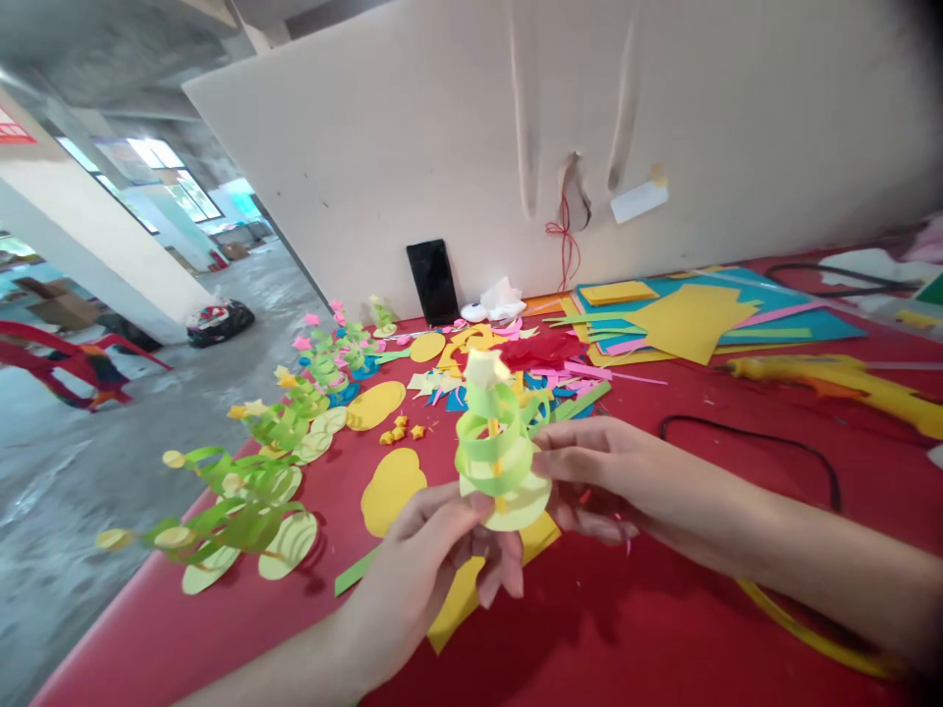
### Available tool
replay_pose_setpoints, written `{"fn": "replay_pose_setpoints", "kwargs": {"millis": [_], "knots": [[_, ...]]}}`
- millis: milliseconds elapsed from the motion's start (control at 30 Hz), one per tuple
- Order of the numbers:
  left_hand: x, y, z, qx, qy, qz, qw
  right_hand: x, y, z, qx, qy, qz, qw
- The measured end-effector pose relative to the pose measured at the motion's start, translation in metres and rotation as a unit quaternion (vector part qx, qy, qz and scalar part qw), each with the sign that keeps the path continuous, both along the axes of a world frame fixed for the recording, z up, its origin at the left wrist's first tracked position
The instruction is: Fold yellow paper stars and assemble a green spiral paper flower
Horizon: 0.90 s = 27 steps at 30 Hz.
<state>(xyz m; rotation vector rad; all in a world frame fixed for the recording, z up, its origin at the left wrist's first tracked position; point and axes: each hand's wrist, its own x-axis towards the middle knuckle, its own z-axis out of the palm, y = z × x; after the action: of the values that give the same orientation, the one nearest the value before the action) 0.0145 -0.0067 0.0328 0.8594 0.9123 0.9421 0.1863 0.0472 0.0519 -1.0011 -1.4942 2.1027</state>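
Note:
A small paper tree [492, 444] is held upright in front of me over the table. It has a green spiral strip around a yellow stick, a pale star on top and a pale yellow round base. My left hand [449, 545] grips the base from below, with the thumb on its upper side. On the other side, the thumb and index finger of my right hand [600, 471] pinch the edge of the spiral near the base. Part of the right fingers is hidden. Under my hands lies a yellow paper sheet [461, 604].
Several finished paper trees [254, 511] line the table's left edge. A yellow glue gun [847, 385] with a black cable lies at the right. Paper scraps [575, 378], small yellow stars [398, 429] and coloured sheets [796, 319] spread toward the back, where a phone [432, 283] leans on the board.

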Motion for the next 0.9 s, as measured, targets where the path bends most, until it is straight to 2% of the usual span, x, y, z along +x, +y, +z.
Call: {"fn": "replay_pose_setpoints", "kwargs": {"millis": [167, 300, 567, 900], "knots": [[-0.0012, 0.0009, -0.0032, 0.046, 0.019, 0.009, 0.999, -0.0006, -0.0032, -0.0032, 0.027, 0.015, -0.038, 0.999], [-0.0023, 0.0001, -0.0037, 0.067, 0.054, 0.013, 0.996, -0.0015, -0.0052, -0.0042, 0.025, 0.022, -0.032, 0.999], [-0.0026, 0.0004, -0.0008, 0.014, 0.061, 0.053, 0.997, -0.0020, -0.0021, -0.0020, -0.038, 0.019, -0.017, 0.999], [-0.0009, -0.0001, -0.0028, -0.002, 0.024, 0.011, 1.000, -0.0034, -0.0004, -0.0077, -0.047, 0.025, -0.024, 0.998]]}}
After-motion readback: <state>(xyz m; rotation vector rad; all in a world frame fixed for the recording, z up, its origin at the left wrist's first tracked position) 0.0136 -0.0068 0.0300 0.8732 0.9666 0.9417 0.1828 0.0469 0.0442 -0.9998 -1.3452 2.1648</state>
